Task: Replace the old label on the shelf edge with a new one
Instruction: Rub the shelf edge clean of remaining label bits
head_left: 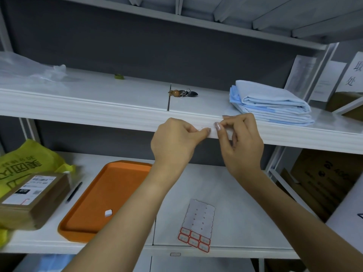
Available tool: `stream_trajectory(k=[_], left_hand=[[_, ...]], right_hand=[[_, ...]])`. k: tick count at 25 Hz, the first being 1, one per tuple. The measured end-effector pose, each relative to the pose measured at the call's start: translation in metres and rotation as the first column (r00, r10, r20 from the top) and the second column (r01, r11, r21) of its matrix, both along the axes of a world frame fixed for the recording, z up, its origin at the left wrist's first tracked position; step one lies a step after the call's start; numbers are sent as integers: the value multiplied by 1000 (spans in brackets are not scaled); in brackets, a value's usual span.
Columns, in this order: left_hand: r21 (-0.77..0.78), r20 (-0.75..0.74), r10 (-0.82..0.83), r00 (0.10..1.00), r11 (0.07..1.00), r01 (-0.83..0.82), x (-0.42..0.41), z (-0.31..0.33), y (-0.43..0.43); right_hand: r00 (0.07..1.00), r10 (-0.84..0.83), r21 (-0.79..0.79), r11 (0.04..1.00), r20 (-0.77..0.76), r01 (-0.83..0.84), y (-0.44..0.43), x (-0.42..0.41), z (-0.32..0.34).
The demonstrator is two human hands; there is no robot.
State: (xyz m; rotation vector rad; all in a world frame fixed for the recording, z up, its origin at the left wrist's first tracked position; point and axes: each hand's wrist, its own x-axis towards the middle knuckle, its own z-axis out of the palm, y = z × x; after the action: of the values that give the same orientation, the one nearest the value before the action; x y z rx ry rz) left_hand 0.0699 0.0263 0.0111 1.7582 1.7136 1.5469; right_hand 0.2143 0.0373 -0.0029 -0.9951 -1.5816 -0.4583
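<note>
Both hands are raised to the front edge of the white middle shelf (98, 112). My left hand (174, 142) has its fingers curled, the thumb tip pressing a small white label (213, 128) against the edge. My right hand (241, 138) pinches the label's right end between thumb and forefinger. The label is mostly hidden by the fingertips. A sheet of labels (198, 224) with several red-bordered stickers left at its near end lies on the lower shelf. A small peeled white label (108, 213) lies in the orange tray (86, 218).
Folded blue cloths (273, 103) sit just right of my hands, with a key ring (183, 93) behind. Clear plastic (29, 73) lies at far left. On the lower shelf are a cardboard parcel (31, 199), yellow bag (25, 161) and black pen (74, 191). Cardboard boxes (322, 179) stand at right.
</note>
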Motion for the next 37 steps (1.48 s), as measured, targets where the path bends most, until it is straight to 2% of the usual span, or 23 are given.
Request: stream_trajectory(k=[5,10,14,23,27,37], left_hand=[[30,8,-48,999,998,47,-5,-1,-1],[54,100,-138,985,990,133,-8,-4,1],[81,100,-189,977,980,182,-9,-8,2],[103,211,-301,930,953,285,-15,-13,4],[83,242,-356,903,934,347,-21,-11,4],[103,287,-379,880,925,365,-22,-12,6]], right_hand=[[1000,-18,-20,1000,23,19,0,1,0],[998,-25,12,1000,57,24,2,4,2],[997,-35,27,999,63,33,4,7,0],[996,-13,57,998,91,8,4,10,1],[997,-1,77,997,77,-5,4,9,0],[999,48,117,992,24,-51,9,7,-3]])
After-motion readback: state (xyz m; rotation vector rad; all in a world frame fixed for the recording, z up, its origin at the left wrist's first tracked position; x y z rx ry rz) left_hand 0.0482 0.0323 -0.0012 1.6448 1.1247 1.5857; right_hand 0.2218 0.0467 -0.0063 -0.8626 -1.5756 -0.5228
